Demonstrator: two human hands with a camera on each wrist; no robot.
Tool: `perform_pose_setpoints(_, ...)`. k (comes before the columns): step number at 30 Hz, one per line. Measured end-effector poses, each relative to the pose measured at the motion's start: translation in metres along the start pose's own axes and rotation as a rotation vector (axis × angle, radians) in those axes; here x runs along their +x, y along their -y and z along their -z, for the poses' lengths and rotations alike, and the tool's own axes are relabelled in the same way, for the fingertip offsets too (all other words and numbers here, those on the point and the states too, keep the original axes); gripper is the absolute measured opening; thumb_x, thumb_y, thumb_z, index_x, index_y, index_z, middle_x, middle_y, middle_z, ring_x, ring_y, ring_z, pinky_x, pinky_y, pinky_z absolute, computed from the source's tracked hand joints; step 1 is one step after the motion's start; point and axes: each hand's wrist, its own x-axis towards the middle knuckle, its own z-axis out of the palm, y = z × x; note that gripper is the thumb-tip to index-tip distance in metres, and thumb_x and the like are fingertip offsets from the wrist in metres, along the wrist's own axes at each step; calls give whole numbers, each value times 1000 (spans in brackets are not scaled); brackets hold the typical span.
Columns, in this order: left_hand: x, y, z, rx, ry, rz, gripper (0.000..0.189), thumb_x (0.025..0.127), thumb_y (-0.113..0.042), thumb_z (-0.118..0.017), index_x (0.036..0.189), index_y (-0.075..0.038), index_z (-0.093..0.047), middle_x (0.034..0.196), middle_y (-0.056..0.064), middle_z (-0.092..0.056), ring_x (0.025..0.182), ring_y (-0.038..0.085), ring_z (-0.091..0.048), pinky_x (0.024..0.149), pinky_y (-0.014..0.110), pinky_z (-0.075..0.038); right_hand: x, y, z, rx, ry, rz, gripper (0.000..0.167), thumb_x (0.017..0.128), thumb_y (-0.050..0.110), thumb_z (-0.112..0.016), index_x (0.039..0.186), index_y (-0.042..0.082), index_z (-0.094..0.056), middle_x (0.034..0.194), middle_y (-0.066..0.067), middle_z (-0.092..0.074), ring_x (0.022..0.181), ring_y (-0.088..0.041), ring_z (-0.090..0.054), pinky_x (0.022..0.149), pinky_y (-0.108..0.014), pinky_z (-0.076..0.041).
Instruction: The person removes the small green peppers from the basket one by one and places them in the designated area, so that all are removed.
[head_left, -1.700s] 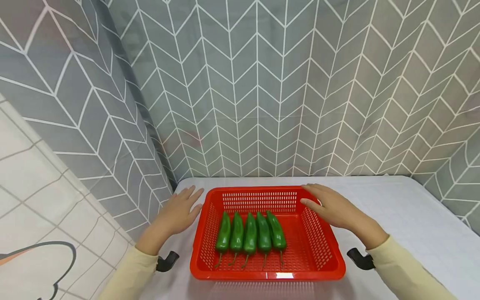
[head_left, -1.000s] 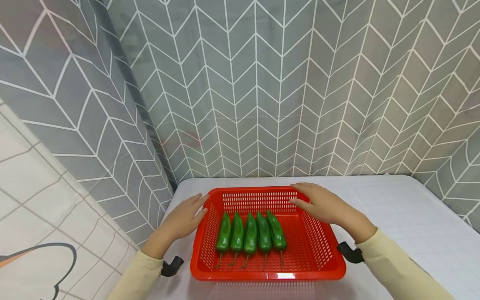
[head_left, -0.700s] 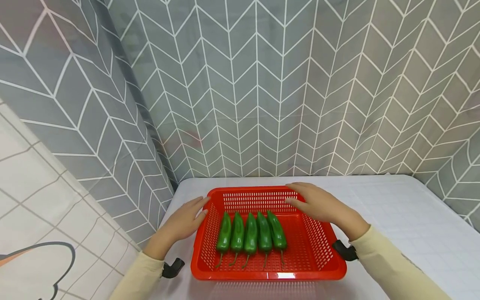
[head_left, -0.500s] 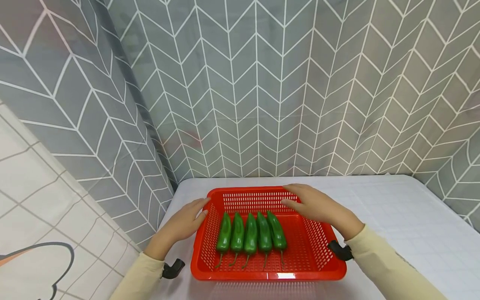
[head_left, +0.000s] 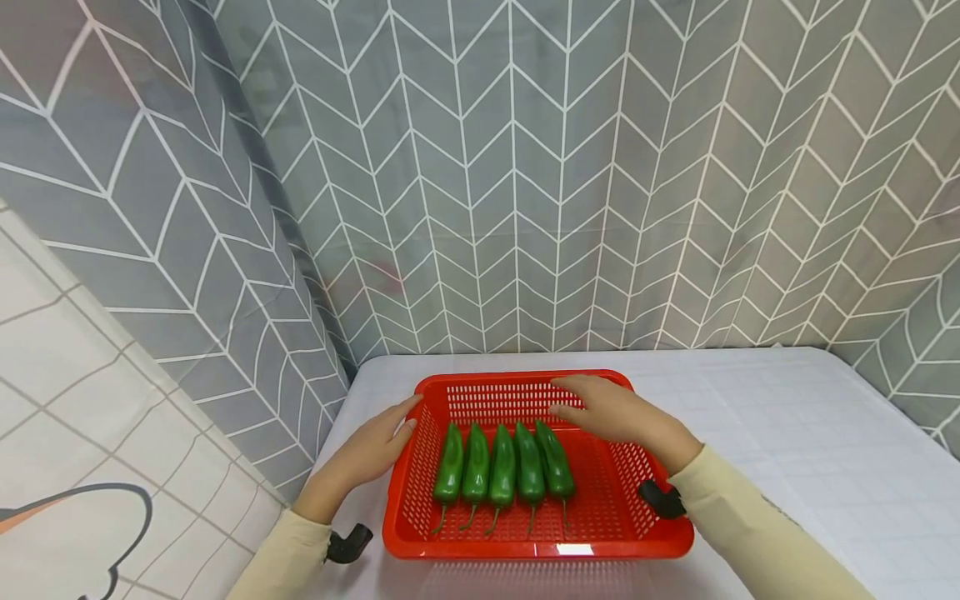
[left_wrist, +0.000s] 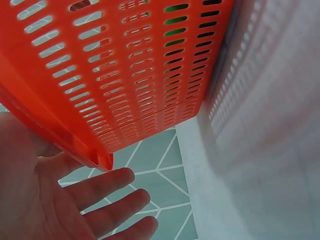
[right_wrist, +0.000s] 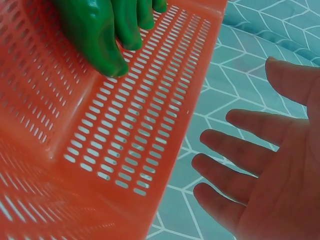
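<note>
A red plastic basket (head_left: pixel 536 550) with slotted walls stands on the table, holding several long green peppers (head_left: pixel 502 467) lined up side by side, stems toward me. My left hand (head_left: pixel 367 446) is at the basket's left rim, fingers straight and pointing away. In the left wrist view the thumb of that left hand (left_wrist: pixel 65 200) is partly hidden by the rim, and the other fingers are spread beside it. Over the basket's right half hovers my right hand (head_left: pixel 611 408), holding nothing. Its fingers are extended and apart in the right wrist view, with pepper tips (right_wrist: pixel 117 67) showing across the basket.
The table (head_left: pixel 787 433) has a white cloth with faint lines. Grey curtains (head_left: pixel 517 183) with a white chevron pattern hang behind and to the left. White tile-patterned material (head_left: pixel 172 467) covers the lower left. A black wrist mount (head_left: pixel 660 498) sits below each hand.
My right hand has moved left, from the basket's right rim to over its inside. My left hand has shifted slightly right onto the left rim. Basket and peppers stay put.
</note>
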Motion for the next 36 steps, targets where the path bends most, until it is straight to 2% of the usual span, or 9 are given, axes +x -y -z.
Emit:
perform_pose_setpoints(5,0,0,-3,-47,-4,-14,52,109,-24,-44,154,1,-39,150,21,-49,138,38,-46,112,57,-37,3,-1,-5,3,22,-27,56,103,35,-59,144,-2,-53,143,-21,-55,134,-40,-49,111,-58,-39)
perform_pose_setpoints(11,1,1,-7,-96,-12,-13,53,109,-24,-44,155,1,-37,150,20,-49,136,37,-50,108,56,-42,7,-2,-10,2,21,-14,55,101,32,-62,141,-5,-54,139,-22,-57,132,-41,-51,110,-58,-40)
perform_pose_setpoints(17,0,3,-12,-170,-3,20,53,110,-23,-45,157,-3,-34,151,17,-50,130,32,-56,104,51,-48,11,-5,-17,22,38,-26,56,100,30,-63,142,-6,-53,139,-22,-58,131,-40,-53,110,-57,-41)
perform_pose_setpoints(21,0,5,-14,-193,-20,44,52,110,-23,-45,158,-5,-36,149,16,-52,124,30,-60,100,49,-51,15,-6,-21,27,59,-35,56,101,30,-62,142,-6,-53,140,-22,-57,132,-41,-51,110,-57,-40)
perform_pose_setpoints(26,-2,5,-14,-256,-37,71,52,110,-23,-45,158,-7,-36,149,17,-52,125,32,-60,100,49,-51,21,-7,-25,35,98,-61,55,101,31,-61,143,-5,-54,143,-21,-56,135,-41,-48,113,-57,-37)
perform_pose_setpoints(32,-2,7,-15,-317,-43,93,52,110,-23,-45,159,-9,-35,149,18,-51,112,24,-66,95,44,-56,27,-8,-27,18,122,-77,55,101,29,-61,141,-8,-54,141,-24,-56,135,-43,-47,113,-57,-37)
perform_pose_setpoints(36,-2,6,-17,-347,-49,104,52,110,-21,-44,159,-9,-34,153,17,-47,122,28,-61,100,45,-52,29,-7,-29,30,138,-102,53,101,27,-62,140,-7,-55,140,-24,-57,134,-43,-49,112,-57,-38)
